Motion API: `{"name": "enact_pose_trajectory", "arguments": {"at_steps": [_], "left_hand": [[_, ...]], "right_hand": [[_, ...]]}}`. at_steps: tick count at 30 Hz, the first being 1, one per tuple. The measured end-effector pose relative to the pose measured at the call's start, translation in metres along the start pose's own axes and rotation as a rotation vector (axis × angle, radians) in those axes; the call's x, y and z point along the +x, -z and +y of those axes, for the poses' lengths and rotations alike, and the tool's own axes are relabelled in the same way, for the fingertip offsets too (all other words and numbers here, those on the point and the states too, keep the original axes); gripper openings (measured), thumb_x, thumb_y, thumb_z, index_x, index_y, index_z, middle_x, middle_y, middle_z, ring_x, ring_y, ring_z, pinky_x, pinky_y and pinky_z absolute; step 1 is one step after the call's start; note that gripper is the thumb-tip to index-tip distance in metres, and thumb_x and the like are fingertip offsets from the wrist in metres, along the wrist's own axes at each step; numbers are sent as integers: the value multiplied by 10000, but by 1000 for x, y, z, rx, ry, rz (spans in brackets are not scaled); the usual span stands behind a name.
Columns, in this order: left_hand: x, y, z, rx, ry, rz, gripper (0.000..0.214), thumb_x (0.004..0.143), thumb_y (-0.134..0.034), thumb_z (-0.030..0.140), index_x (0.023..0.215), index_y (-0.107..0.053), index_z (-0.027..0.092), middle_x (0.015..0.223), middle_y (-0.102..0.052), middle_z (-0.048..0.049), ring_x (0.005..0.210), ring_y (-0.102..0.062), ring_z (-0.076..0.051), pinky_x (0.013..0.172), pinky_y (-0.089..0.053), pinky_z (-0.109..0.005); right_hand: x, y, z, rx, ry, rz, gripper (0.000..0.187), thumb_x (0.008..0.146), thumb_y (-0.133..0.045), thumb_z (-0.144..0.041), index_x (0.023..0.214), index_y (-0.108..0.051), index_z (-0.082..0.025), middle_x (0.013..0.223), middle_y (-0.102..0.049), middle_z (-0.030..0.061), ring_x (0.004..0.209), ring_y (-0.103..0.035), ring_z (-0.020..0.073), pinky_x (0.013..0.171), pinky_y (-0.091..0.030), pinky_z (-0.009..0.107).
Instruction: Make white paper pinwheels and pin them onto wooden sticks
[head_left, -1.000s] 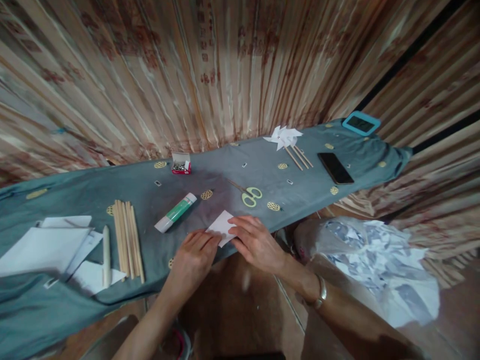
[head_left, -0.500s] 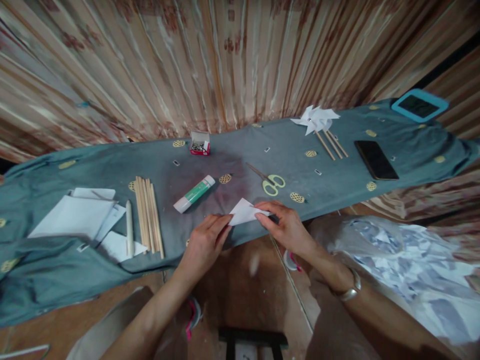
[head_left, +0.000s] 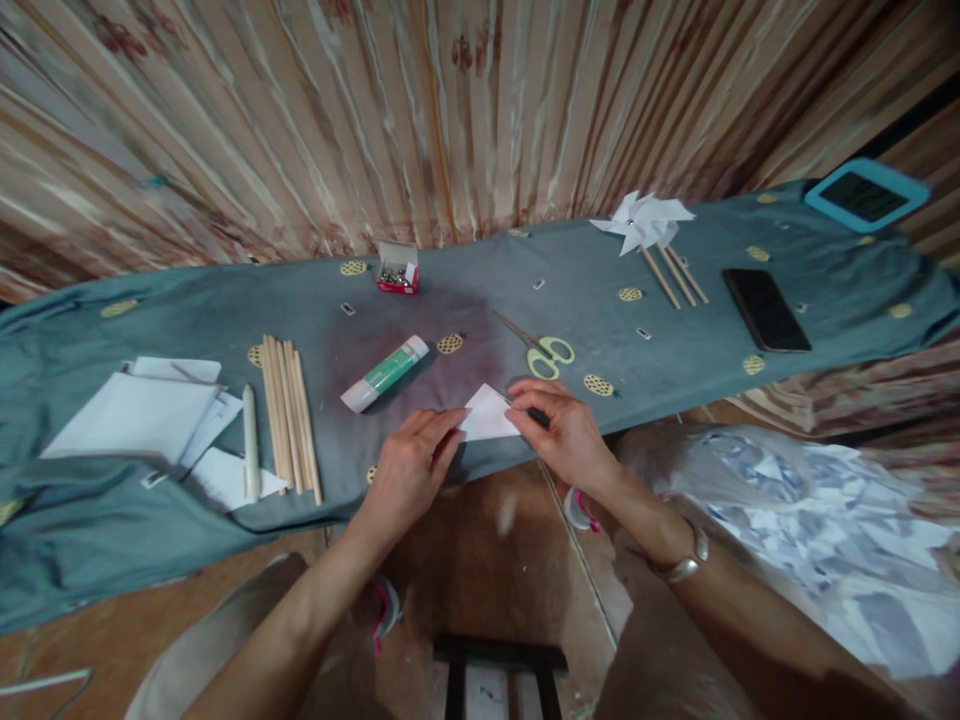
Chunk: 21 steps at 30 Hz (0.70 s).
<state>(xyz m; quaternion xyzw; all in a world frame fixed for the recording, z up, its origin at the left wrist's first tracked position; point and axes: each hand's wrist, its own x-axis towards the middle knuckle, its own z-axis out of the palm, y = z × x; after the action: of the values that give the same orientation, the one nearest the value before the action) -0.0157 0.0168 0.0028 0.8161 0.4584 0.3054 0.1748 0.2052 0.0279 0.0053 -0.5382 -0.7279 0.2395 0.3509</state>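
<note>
Two hands of yours meet on one small folded white paper piece (head_left: 489,415) at the near edge of the grey-blue cloth-covered table (head_left: 150,320). Your left hand (head_left: 411,470) presses its left corner with flat fingertips, and your right hand (head_left: 570,440) pinches its right edge. Just beyond lie one green-and-white glue stick (head_left: 384,372) and one pair of yellow-handled scissors (head_left: 544,352). Leftward sit thin wooden sticks (head_left: 289,418), too close-packed to count, and one white pen (head_left: 250,455). Farthest are one red box of pins (head_left: 397,268), one black phone (head_left: 765,308) and white paper pinwheels (head_left: 645,220) on three stems.
</note>
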Motion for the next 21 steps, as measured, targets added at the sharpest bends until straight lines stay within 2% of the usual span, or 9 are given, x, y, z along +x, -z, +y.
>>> {"name": "enact_pose_trajectory", "arguments": {"at_steps": [7, 11, 17, 21], "left_hand": [[0, 0, -1, -2, 3, 19, 228, 964, -512, 249, 1130, -646, 169, 991, -693, -83, 909, -669, -190, 839, -558, -321], [-1, 3, 5, 97, -92, 55, 237, 963, -506, 214, 1165, -621, 166, 1153, -677, -119, 1044, -633, -231, 905, -553, -396], [-14, -11, 22, 247, -298, -52, 382, 960, -441, 109, 1340, -480, 105, 1382, -577, -160, 1367, -450, -272, 1099, -433, -490], [-21, -21, 24, 326, -297, -85, 420, 964, -443, 138, 1375, -439, 54, 1436, -523, -191, 1400, -415, -292, 1140, -392, -496]], "right_hand": [[4, -8, 4, -63, -1, 24, 75, 848, -626, -216, 779, -648, -236, 1123, -681, 57, 1075, -605, 248, 989, -445, 464], [4, -12, 3, -98, -9, 42, 71, 846, -628, -202, 779, -620, -226, 1117, -676, 71, 1063, -595, 257, 975, -449, 453], [5, -16, 0, -138, 21, 81, 92, 866, -583, -186, 784, -604, -222, 1085, -676, 82, 1033, -597, 251, 967, -447, 447], [6, -18, -1, -162, 33, 104, 95, 854, -592, -163, 774, -594, -214, 1064, -681, 93, 1012, -601, 248, 955, -454, 435]]}}
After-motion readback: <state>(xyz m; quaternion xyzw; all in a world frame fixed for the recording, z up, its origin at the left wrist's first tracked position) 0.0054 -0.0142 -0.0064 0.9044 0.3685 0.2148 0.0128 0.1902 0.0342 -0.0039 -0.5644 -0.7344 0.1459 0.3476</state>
